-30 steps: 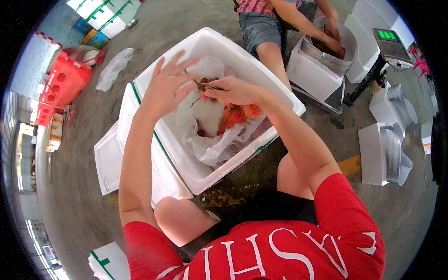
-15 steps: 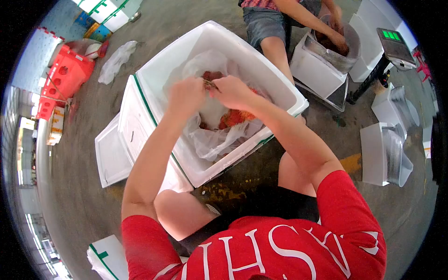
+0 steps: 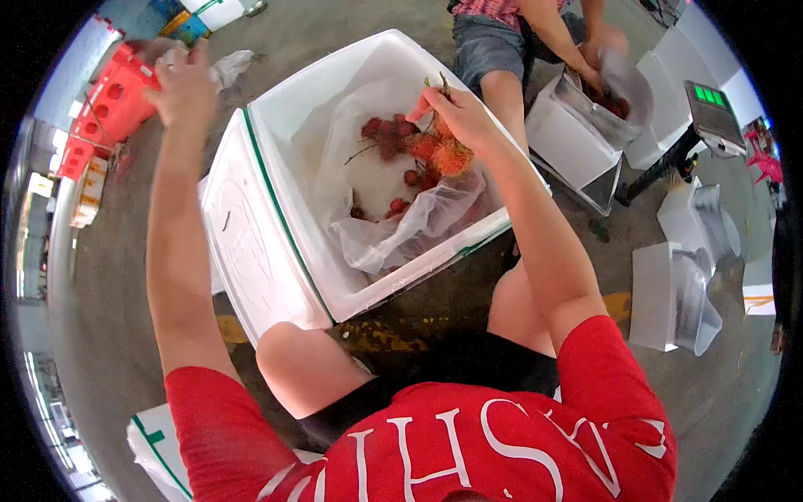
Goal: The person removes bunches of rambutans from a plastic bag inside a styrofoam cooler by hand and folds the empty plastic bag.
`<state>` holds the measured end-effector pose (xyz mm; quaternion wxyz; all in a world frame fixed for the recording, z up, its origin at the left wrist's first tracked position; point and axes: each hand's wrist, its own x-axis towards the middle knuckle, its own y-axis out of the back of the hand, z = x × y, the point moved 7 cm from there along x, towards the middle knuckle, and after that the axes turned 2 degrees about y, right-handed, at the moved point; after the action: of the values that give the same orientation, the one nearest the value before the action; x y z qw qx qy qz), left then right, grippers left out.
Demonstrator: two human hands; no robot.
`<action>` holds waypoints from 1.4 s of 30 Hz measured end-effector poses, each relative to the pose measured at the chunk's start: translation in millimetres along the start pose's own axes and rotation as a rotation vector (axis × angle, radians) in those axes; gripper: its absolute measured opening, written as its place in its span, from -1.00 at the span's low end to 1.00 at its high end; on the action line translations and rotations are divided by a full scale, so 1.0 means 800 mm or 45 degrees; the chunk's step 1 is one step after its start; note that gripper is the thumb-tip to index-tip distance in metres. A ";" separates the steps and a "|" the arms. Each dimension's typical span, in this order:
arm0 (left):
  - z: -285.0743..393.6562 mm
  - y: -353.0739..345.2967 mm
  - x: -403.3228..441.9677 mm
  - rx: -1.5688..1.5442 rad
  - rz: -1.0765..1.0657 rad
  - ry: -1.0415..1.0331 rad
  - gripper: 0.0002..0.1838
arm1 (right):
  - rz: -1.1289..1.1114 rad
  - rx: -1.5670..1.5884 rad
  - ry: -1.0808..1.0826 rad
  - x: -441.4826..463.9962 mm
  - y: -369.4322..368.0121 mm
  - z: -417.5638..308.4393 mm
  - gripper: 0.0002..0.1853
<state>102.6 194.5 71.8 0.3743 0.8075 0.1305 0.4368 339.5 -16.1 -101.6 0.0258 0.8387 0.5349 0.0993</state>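
Observation:
A bunch of red-orange rambutans (image 3: pixel 452 156) hangs from my right hand (image 3: pixel 458 115), whose fingers are closed around its stems. That hand is over the right side of a white foam box (image 3: pixel 288 105). Inside the box, a clear plastic bag (image 3: pixel 376 243) lies open around more rambutans (image 3: pixel 389 134), some on stems. My left hand (image 3: pixel 184 90) is out to the left, beyond the box and its attached lid (image 3: pixel 251 243). Its fingers look spread, though motion blurs them, and I see nothing in them.
Across from me, a person's hands (image 3: pixel 595 71) are in a lined foam box (image 3: pixel 577 138). A scale with a green display (image 3: pixel 707 96) stands to the right, near lined white boxes (image 3: pixel 657 293). A red plastic barrier (image 3: pixel 104 105) and a plastic sheet (image 3: pixel 232 67) are at left.
My hands were together over the box and have parted. The left swung out leftward; the right moved right, lifting the rambutan bunch. The view has shifted slightly.

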 end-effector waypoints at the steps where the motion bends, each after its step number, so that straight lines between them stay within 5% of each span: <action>1: -0.040 0.003 0.007 0.007 0.336 0.085 -0.47 | 0.004 -0.065 0.117 0.006 0.002 0.000 -0.60; 2: -0.038 0.003 0.001 0.007 0.331 0.092 -0.47 | 0.013 -0.126 0.229 0.009 0.004 0.000 -0.60; 4: 0.002 -0.012 -0.028 -0.714 -0.156 -0.152 -0.46 | 0.018 -0.008 0.205 0.015 0.008 0.014 -0.64; 6: 0.063 -0.023 -0.089 -0.983 -0.715 -0.269 -0.45 | 0.033 0.103 0.193 0.016 0.017 0.008 -0.67; 7: 0.087 -0.045 -0.125 -1.158 -0.748 -0.241 -0.49 | 0.083 0.275 0.064 0.012 0.025 0.004 -0.68; 9: 0.154 -0.015 -0.185 -1.060 -1.123 -0.261 -0.52 | 0.115 0.485 -0.095 0.008 0.038 0.003 -0.69; 12: 0.233 -0.002 -0.267 -1.534 -0.990 -0.448 -0.46 | 0.082 0.924 0.008 0.013 0.045 -0.008 -0.69; 20: 0.282 0.023 -0.339 -1.482 -1.210 -0.720 -0.40 | -0.193 1.465 0.093 0.012 0.053 -0.018 -0.67; 26: 0.286 0.018 -0.349 -1.531 -1.256 -0.681 -0.29 | 0.013 1.234 -0.008 0.011 0.045 -0.001 -0.69; 28: 0.292 0.010 -0.358 -1.552 -1.201 -0.699 -0.26 | 0.222 0.932 -0.159 0.010 0.044 0.012 -0.66; 32: 0.298 0.005 -0.359 -1.526 -1.067 -0.802 -0.17 | 0.158 0.319 -0.273 0.002 0.001 0.001 -0.65; 36: 0.304 0.015 -0.353 -1.519 -1.013 -0.823 -0.16 | -0.011 -0.129 0.069 0.002 -0.032 0.002 -0.60; 38: 0.306 0.016 -0.350 -1.560 -1.054 -0.796 -0.17 | 0.081 -0.807 0.564 -0.001 -0.039 -0.018 -0.55; 42: 0.307 0.021 -0.346 -1.590 -1.051 -0.798 -0.19 | -0.040 -0.784 0.307 0.003 -0.040 0.003 -0.57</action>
<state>136.4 -86.6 -167.1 0.9061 0.4212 0.0389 0.0093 312.6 -0.5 -108.7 0.2161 0.7653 0.4919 0.3546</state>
